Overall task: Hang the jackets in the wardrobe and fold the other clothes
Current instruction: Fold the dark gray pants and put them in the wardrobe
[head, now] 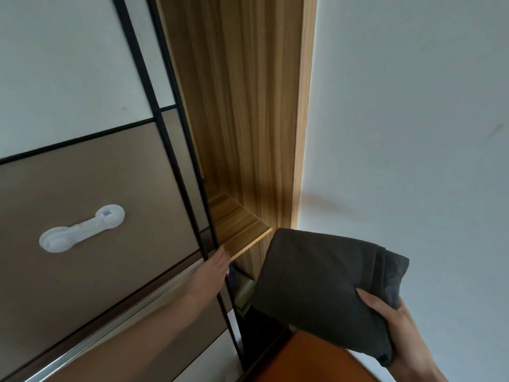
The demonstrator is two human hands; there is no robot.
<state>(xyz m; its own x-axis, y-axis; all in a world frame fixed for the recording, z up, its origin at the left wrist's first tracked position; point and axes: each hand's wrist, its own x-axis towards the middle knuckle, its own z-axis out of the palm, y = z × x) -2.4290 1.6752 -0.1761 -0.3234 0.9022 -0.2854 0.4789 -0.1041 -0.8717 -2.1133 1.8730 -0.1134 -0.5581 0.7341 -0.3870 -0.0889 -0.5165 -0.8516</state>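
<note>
Beside a white wall, the wardrobe (242, 133) stands open, the left hand (217, 267) gripping its door (82, 194) edge, while the right hand (396, 323) pinches the folded cloth (322, 285), its shelf (239, 224) at ten o'clock.

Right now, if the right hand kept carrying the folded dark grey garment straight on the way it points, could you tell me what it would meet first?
Probably the light wooden shelf edge of the open wardrobe: the folded dark grey garment in the right hand leads toward it. Depth is unclear, so it may slide in beneath the shelf instead.
</note>
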